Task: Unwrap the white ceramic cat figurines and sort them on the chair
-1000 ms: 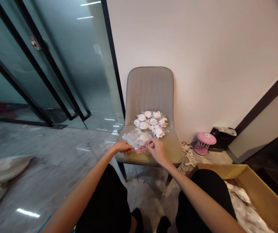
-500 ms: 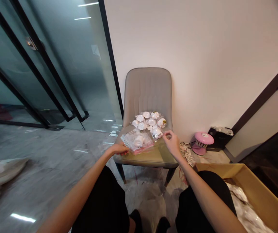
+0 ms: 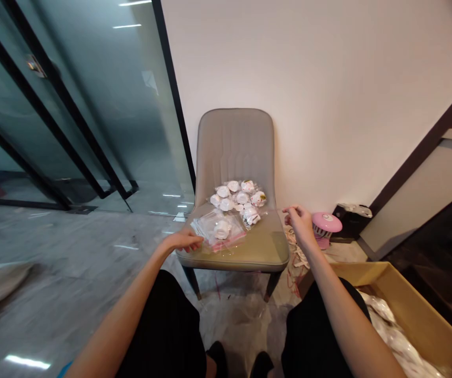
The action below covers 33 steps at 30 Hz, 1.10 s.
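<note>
We have our left hand lying flat against a clear zip bag, long axis sideways on the beige chair seat, by a heap of bagged white items; our right hand, pinched narrow, has moved right, off the heap, near a small pink appliance.

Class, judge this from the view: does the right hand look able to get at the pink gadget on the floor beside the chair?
Probably yes: the right hand is just past the chair's seat, and nothing visibly stands between it and the pink gadget. The gadget sits lower, though, so the gap is hard to judge.
</note>
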### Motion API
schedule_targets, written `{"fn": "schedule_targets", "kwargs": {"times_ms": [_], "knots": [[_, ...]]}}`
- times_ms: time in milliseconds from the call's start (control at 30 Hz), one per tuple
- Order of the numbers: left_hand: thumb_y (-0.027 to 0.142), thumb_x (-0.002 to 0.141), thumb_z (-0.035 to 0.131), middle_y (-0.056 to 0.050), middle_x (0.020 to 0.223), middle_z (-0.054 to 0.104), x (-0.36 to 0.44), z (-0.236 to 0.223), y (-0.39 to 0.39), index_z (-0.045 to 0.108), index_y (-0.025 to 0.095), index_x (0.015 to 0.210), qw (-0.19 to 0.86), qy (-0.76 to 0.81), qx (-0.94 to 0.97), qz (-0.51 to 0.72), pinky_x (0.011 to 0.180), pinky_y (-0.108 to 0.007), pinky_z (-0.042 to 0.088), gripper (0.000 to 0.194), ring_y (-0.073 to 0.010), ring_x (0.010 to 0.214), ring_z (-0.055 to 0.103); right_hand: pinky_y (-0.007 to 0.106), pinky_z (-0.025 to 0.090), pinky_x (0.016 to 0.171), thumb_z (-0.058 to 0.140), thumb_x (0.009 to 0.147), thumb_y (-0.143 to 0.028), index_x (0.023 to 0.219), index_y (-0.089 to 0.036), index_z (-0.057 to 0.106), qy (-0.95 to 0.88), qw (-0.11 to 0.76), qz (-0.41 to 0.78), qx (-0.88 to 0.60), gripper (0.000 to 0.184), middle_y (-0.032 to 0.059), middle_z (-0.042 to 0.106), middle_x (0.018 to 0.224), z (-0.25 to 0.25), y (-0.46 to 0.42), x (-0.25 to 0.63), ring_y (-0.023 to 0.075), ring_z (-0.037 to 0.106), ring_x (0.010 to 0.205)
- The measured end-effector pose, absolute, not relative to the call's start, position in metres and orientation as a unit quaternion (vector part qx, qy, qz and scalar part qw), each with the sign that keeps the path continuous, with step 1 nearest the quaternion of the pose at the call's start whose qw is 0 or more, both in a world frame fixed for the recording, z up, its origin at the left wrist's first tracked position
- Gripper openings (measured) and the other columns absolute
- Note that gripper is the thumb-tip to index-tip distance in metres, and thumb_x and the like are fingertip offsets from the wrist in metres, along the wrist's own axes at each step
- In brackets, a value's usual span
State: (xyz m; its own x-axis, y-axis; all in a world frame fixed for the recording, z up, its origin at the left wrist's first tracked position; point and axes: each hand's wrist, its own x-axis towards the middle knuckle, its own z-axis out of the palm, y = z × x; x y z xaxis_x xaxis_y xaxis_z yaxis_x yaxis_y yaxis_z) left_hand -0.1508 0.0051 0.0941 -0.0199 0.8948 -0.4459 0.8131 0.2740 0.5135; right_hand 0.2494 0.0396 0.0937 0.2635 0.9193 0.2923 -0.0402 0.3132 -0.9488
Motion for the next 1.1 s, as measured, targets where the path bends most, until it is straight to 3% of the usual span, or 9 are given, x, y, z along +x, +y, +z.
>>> {"fn": "schedule_targets", "kwargs": {"times_ms": [133, 200, 367, 533, 767, 1100], "knots": [[0.056, 0.082, 0.053, -0.007, 0.071, 0.069, -0.15, 0.098, 0.004, 0.071, 0.016, 0.073, 0.125, 0.751, 0.607, 0.229, 0.06, -0.027, 0.036, 0.045, -0.019, 0.068, 0.06, 0.021, 0.042, 0.054, 0.068, 0.075, -0.038, 0.075, -0.019, 0.059, -0.49, 0.608, 0.495, -0.383, 0.02, 0.0002, 0.065, 0.08, 0.102, 0.026, 0.24, 0.009, 0.052, 0.058], [0.055, 0.087, 0.048, -0.006, 0.075, 0.07, -0.135, 0.102, 0.002, 0.072, 0.017, 0.079, 0.099, 0.71, 0.636, 0.285, 0.064, -0.026, 0.038, 0.045, -0.0188, 0.073, 0.061, 0.021, 0.041, 0.055, 0.069, 0.075, -0.038, 0.075, -0.02, 0.058, -0.493, 0.582, 0.536, -0.362, 0.021, -0.0003, 0.065, 0.08, 0.106, 0.017, 0.234, 0.0087, 0.052, 0.058], [0.051, 0.092, 0.047, -0.005, 0.084, 0.071, -0.069, 0.117, -0.016, 0.071, 0.016, 0.089, 0.247, 0.578, 0.688, 0.363, 0.071, -0.025, 0.044, 0.043, -0.0173, 0.078, 0.061, 0.022, 0.042, 0.057, 0.064, 0.079, -0.034, 0.074, -0.019, 0.059, -0.56, 0.493, 0.554, -0.369, 0.017, 0.0003, 0.065, 0.075, 0.112, -0.011, 0.209, 0.0099, 0.054, 0.06], [0.049, 0.093, 0.052, -0.005, 0.091, 0.072, -0.017, 0.12, -0.042, 0.072, 0.016, 0.096, 0.403, 0.457, 0.714, 0.346, 0.071, -0.025, 0.045, 0.039, -0.0165, 0.08, 0.062, 0.024, 0.043, 0.058, 0.063, 0.078, -0.031, 0.074, -0.019, 0.06, -0.64, 0.412, 0.539, -0.362, 0.013, -0.0028, 0.061, 0.066, 0.113, -0.029, 0.185, 0.0108, 0.054, 0.058], [0.046, 0.09, 0.06, 0.001, 0.068, 0.061, -0.004, 0.109, -0.054, 0.069, 0.015, 0.082, 0.431, 0.443, 0.711, 0.335, 0.057, -0.021, 0.035, 0.033, -0.0097, 0.059, 0.05, 0.024, 0.044, 0.057, 0.063, 0.079, -0.033, 0.073, -0.02, 0.056, -0.64, 0.394, 0.538, -0.382, 0.016, -0.0037, 0.06, 0.066, 0.111, -0.032, 0.186, 0.0113, 0.056, 0.058], [0.038, 0.094, 0.052, -0.002, 0.074, 0.066, -0.008, 0.122, -0.059, 0.069, 0.016, 0.08, 0.454, 0.434, 0.701, 0.338, 0.066, -0.023, 0.045, 0.032, -0.0122, 0.069, 0.057, 0.024, 0.043, 0.056, 0.058, 0.081, -0.029, 0.074, -0.021, 0.055, -0.629, 0.395, 0.545, -0.389, 0.011, -0.0022, 0.063, 0.069, 0.106, -0.031, 0.196, 0.0119, 0.057, 0.059]]}}
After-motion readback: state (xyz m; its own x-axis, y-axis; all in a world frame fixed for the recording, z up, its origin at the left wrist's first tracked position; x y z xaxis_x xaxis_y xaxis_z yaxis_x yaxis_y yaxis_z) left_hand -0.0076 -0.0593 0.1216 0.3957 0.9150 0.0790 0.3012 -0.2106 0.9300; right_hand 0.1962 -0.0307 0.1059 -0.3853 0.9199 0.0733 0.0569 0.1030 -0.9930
